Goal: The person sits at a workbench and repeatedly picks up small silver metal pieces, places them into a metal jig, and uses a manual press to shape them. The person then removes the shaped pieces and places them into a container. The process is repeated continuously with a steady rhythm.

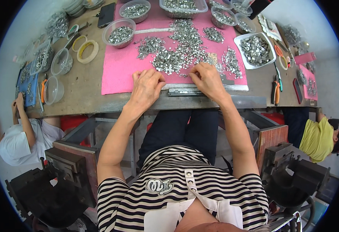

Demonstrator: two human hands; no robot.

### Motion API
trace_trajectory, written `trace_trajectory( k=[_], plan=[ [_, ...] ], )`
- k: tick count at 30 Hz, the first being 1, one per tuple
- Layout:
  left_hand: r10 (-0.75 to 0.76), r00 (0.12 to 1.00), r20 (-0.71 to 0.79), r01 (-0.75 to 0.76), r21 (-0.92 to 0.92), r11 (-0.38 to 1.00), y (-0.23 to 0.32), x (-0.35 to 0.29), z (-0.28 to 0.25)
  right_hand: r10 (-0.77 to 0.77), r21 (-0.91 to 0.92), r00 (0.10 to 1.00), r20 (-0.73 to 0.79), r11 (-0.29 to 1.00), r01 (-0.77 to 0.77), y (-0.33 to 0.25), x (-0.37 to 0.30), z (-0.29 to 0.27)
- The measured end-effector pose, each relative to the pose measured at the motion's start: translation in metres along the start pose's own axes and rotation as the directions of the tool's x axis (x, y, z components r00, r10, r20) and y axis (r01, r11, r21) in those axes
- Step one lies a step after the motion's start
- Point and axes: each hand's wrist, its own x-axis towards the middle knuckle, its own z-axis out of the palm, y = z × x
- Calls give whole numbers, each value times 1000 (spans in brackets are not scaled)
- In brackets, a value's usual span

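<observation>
My left hand [146,87] rests at the near part of the pink mat [117,77], its fingers curled down and pressed together. What they hold, if anything, is hidden beneath them. Beside a heap of small shiny metal pieces [171,61], my right hand [208,82] has thumb and fingers closed in a pinch; anything between them is too small to name. A narrow metal strip [185,92] lies along the table edge, its right end under my right wrist. Behind it runs a pale flat bar [237,87]. More small pieces [232,63] are spread to the right.
Clear tubs of metal pieces [119,34] stand at the back, with a white tray [254,50] at right. Tape rolls [87,52], an empty tub [54,90] and pliers [275,91] flank the mat. Co-workers sit at left [26,139] and right [320,139].
</observation>
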Motion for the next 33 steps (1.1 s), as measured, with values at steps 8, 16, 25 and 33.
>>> trace_trajectory(
  k=[8, 16, 25, 33],
  plan=[
    [102, 994, -29, -99, 87, 991, 0, 9, 4, -22, 15, 999, -41, 1000, 22, 8, -9, -6],
    [59, 998, 22, -55, -149, 987, 18, 9, -2, -152, -163, 988, -7, 975, 149, 11, -12, -9],
    [83, 991, -105, -115, -356, 927, 56, -1, 33, 0, 278, 998, -59, 961, 16, -22, -46, -9],
    [117, 987, -113, -145, -293, 945, 56, -3, 39, -39, 145, 991, -128, 988, 57, -27, -54, 3]
  ],
)
